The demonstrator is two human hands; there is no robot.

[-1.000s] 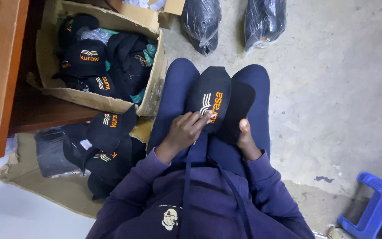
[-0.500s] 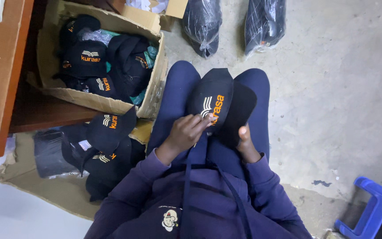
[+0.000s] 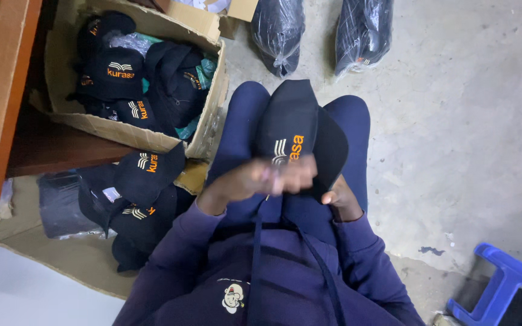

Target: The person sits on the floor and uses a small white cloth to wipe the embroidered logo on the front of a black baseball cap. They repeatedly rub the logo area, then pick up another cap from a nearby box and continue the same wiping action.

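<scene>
The cardboard box (image 3: 209, 130) left of the person's knees is filled with dark caps. More caps (image 3: 146, 175) lie piled on flattened cardboard just below that box. On the lap rests a black cap (image 3: 300, 121), its long axis running away from the body, crown pointing toward the two black plastic bags (image 3: 279, 33) beyond the knees. The left hand (image 3: 261, 178), blurred, grips the cap's near edge; the right hand (image 3: 339, 202) grasps its underside. A blue stool (image 3: 502, 287) stands well right of the box.

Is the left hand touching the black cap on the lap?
Touching. The head view shows the left hand, blurred, lying across the front of the black cap, its fingers overlapping the cloth below the orange stitching with no gap.
</scene>
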